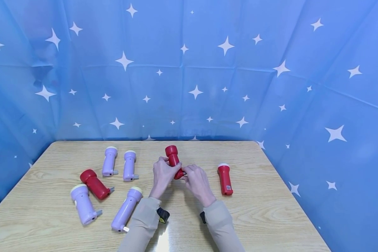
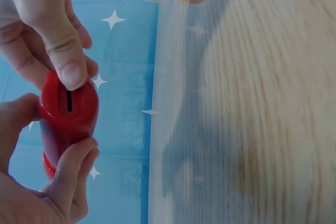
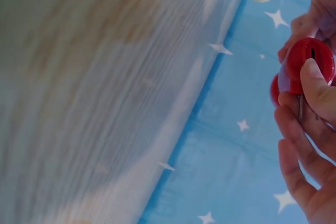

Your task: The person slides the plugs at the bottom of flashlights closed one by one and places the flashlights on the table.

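Over the middle of the table, my left hand [image 1: 163, 172] grips a red flashlight [image 1: 173, 159] around its body, its head tilted away from me. My right hand [image 1: 197, 177] is at the tail end, thumb on the red end face beside a dark slot, as the left wrist view shows. Thin metal plug prongs [image 3: 301, 106] stick out there, between the right thumb and fingers. The fingers of the left hand partly cover the flashlight's barrel.
Several purple flashlights [image 1: 84, 206] and a red flashlight [image 1: 96, 185] lie on the left, their plugs sticking out. Right of my hands is another red flashlight [image 1: 225, 180] with a white rim. A blue star-patterned curtain [image 1: 189, 87] stands behind the wooden table [image 1: 264, 217].
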A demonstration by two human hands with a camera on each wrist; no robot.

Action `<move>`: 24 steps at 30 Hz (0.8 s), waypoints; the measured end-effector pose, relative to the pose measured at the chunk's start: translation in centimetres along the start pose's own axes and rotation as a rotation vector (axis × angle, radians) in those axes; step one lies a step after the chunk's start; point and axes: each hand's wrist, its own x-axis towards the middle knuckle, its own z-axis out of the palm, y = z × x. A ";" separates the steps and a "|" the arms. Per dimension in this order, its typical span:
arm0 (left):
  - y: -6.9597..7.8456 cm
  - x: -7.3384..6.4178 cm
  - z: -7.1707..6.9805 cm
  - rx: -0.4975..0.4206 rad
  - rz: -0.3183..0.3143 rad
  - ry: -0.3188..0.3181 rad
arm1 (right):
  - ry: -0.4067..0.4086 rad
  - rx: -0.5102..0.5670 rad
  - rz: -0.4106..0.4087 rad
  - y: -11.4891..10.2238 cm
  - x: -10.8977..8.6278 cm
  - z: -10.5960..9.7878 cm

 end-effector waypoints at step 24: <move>0.0 -0.1 0.0 0.029 0.018 0.027 | 0.023 0.004 -0.015 -0.1 0.0 0.3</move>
